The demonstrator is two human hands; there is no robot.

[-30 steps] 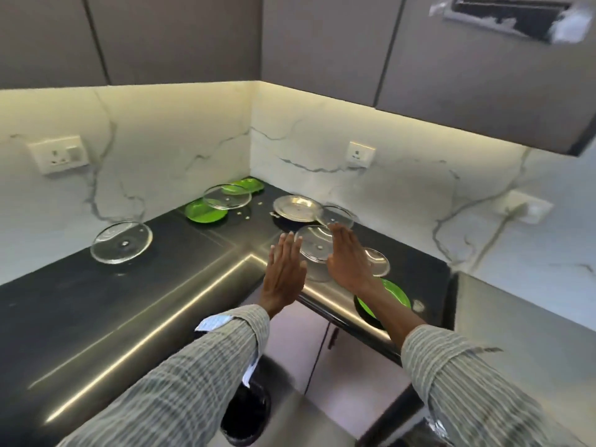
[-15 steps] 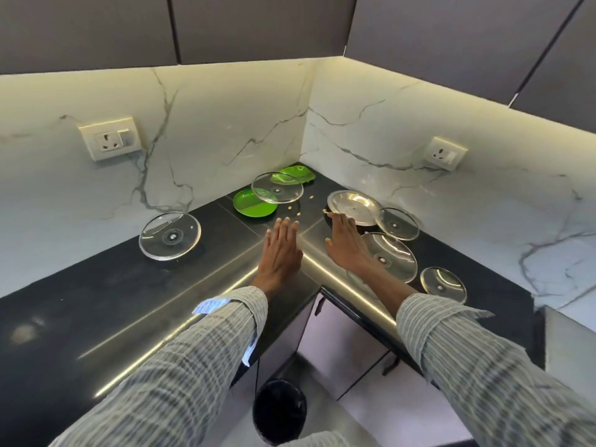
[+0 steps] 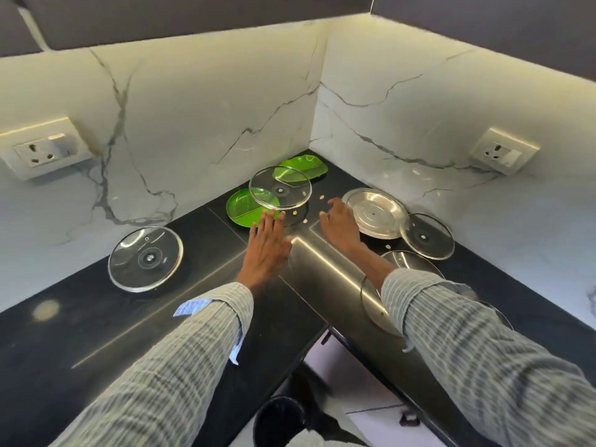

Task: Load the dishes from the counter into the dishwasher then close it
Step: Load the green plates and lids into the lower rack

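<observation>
Head view, left hand (image 3: 267, 243) near glass lid (image 3: 280, 192)

Glossy black surface (image 3: 80, 317); white walls (image 3: 193, 117) veined grey like marble. Two bright green plates (image 3: 240, 209) at centre frame, a silver steel plate (image 3: 375, 212) right of them. Grey-striped sleeves (image 3: 167, 366) at the bottom.

Both hands advanced toward the counter corner. Left hand (image 3: 267, 243), flat, fingertips now at the rim of the glass lid (image 3: 280, 192). Right hand (image 3: 338, 225) moved off the lower lid, now beside the steel plate (image 3: 375, 212).
</observation>
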